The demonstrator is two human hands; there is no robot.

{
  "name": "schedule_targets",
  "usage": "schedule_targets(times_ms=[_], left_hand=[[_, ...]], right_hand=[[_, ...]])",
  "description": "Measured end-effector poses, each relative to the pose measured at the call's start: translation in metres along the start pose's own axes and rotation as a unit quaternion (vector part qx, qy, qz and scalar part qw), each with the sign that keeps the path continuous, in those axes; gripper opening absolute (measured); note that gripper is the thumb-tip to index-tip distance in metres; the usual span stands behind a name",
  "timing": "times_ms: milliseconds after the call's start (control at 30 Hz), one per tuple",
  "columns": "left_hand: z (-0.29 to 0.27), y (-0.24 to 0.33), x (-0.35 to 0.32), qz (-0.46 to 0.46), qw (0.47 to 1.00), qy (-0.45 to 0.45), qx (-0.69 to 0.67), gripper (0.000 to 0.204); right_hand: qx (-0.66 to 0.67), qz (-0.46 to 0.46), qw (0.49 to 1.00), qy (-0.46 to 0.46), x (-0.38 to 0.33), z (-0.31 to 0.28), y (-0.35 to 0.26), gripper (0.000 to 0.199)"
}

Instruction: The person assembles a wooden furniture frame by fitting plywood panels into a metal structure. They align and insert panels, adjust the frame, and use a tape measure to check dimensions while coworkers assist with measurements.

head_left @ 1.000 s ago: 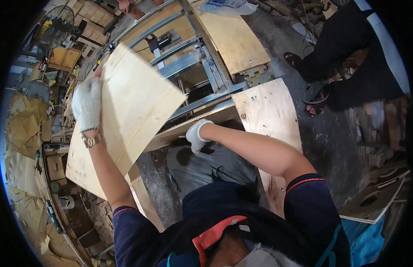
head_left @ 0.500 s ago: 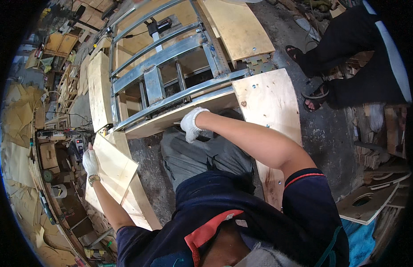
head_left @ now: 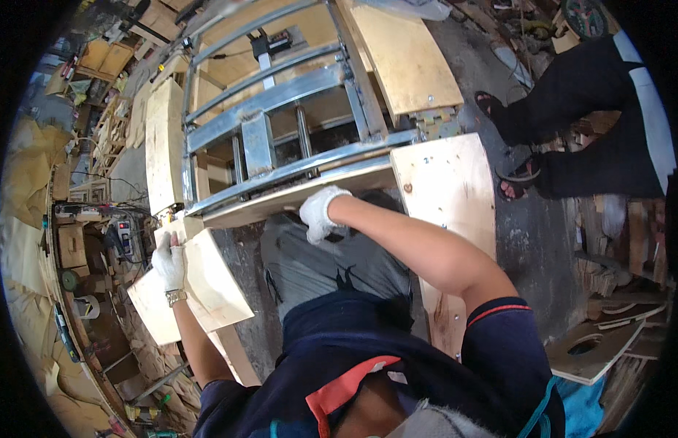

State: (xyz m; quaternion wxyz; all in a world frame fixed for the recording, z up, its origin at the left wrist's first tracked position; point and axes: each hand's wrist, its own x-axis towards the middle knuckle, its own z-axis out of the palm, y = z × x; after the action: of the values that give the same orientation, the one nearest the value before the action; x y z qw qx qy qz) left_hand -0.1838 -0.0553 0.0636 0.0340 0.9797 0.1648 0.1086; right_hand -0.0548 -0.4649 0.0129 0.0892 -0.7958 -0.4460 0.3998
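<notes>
Steel frame (head_left: 257, 142), far centre. Pale plywood panel (head_left: 216, 281) at person's left, near the frame's near-left corner. Left hand (head_left: 169, 266), gloved, grasping panel. Right hand (head_left: 321, 213), gloved, bent, just below frame's near edge; can't tell whether gripping.

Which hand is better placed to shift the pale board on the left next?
Probably the left hand: it touches the board; the right hand is farther away, by the gray trousers.

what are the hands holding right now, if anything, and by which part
The left hand is on a wooden board near its upper edge; gripping or resting cannot be told. The right hand is curled; whether it holds anything is hidden.
</notes>
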Motion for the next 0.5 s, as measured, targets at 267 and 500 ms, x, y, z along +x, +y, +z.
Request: schedule_targets(times_ms=[267,500], left_hand=[[0.014,0.042,-0.042,0.110,0.986,-0.022,-0.125,0.036],[0.005,0.056,-0.034,0.061,0.988,-0.086,-0.114,0.028]], right_hand=[[0.004,-0.015,0.999,0.029,-0.008,0.001,-0.001,0.044],[0.009,-0.017,1.000,0.025,-0.007,0.001,-0.002,0.044]])
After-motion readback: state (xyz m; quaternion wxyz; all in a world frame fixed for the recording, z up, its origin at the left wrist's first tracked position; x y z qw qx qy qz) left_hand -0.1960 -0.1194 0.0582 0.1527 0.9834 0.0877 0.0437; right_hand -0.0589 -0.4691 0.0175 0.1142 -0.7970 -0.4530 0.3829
